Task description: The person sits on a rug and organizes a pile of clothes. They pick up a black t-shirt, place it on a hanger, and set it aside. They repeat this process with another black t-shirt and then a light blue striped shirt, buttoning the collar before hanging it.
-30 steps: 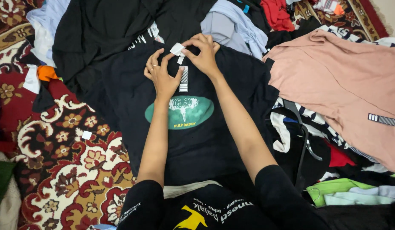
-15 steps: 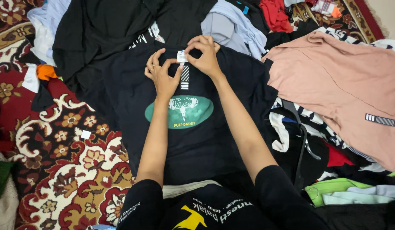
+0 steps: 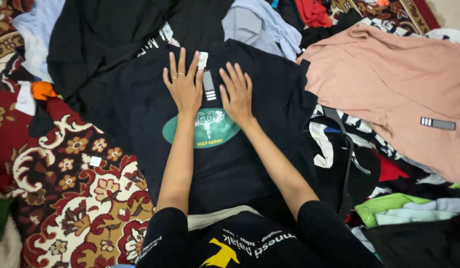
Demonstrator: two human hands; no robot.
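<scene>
Left hand (image 3: 183,85) flat with fingers spread, right hand (image 3: 237,94) flat and open, both pressing on black t-shirt (image 3: 230,159) spread over patterned carpet (image 3: 86,198), white tag (image 3: 203,59) at collar just above fingertips, pink shirt (image 3: 403,94) to the right

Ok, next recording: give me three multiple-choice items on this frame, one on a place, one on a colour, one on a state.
1. Where does the salmon-pink cotton shirt lie relative to the spread black T-shirt?
A. to its right
B. to its left
C. underneath it

2. What colour is the oval print on the black T-shirt?
A. yellow
B. green
C. red

3. How are the hands placed?
A. clenched into fists
B. lifted above the cloth
C. flat, fingers spread

Key: 1 A, it fills the right side of the view. 2 B, the oval is green. 3 C, the left hand and right hand press palm-down on the shirt.
</scene>
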